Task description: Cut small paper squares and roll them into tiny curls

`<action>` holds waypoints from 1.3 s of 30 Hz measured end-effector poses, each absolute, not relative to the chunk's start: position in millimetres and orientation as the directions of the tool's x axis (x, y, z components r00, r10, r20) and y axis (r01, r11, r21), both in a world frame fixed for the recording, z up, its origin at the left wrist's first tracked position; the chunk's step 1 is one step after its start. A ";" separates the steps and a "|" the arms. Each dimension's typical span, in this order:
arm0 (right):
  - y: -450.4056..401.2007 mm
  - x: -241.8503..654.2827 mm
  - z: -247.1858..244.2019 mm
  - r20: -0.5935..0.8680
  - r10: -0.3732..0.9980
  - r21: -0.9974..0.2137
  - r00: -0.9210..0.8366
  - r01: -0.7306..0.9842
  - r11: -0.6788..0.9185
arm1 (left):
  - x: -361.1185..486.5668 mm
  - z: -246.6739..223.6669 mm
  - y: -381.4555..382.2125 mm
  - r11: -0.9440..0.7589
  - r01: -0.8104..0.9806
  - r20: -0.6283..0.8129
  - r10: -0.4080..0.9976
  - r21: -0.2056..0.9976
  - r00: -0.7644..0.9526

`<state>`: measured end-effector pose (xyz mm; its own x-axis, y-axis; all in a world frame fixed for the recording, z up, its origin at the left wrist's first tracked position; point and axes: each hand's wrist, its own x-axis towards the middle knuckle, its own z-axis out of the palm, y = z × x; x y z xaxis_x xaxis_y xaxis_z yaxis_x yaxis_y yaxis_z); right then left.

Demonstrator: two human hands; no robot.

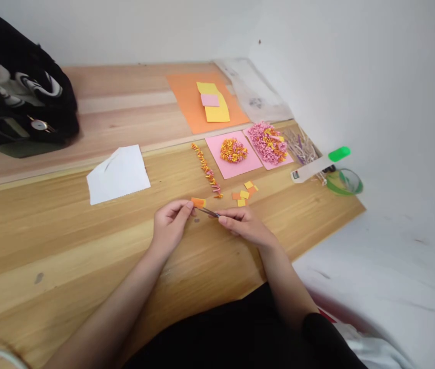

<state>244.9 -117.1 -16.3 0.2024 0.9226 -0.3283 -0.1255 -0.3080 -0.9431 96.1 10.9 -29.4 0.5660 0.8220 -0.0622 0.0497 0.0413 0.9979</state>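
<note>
My left hand (171,223) pinches a small orange paper piece (198,202) with a yellow end between thumb and finger. In my right hand (246,224) are slim dark tweezers (209,211), their tips pointing left and meeting the paper's lower edge. To the right of the paper lie several small orange and yellow paper squares (244,195). Just beyond my hands runs a chain of little orange, yellow and pink rolled bits (206,169). A pink sheet (223,168) bears a round cluster of orange and pink bits (234,150).
A bigger pink and orange cluster (267,143) stands to the right, near a green-tipped white stick (317,166) and a green tape roll (343,183). White paper (119,174) lies left, an orange sheet (186,102) farther back. A black bag (36,61) is at far left.
</note>
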 end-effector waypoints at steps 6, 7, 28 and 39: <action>-116.4 245.5 -15.7 -0.334 0.923 -0.942 0.189 -0.086 -0.324 | 95.3 -29.1 11.7 0.002 0.062 -0.040 0.787 0.998 0.615; -116.2 245.8 -16.0 -0.335 0.923 -0.942 0.188 -0.081 -0.325 | 95.0 -29.1 12.0 -0.008 0.066 -0.034 0.785 0.998 0.618; -117.3 247.5 -22.1 -0.389 0.899 -0.920 0.199 -0.139 -0.367 | 92.1 -29.3 13.0 -0.099 0.053 0.038 0.743 0.994 0.668; -117.4 248.1 -17.2 -0.326 0.928 -0.945 0.181 -0.104 -0.311 | 91.1 -31.2 12.7 -0.075 0.049 0.023 0.749 0.996 0.662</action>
<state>248.1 -117.4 -17.2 0.1811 0.9280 -0.3257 -0.1044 -0.3112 -0.9446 91.1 12.7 -31.2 0.6623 0.7489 0.0233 0.0492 -0.0745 0.9960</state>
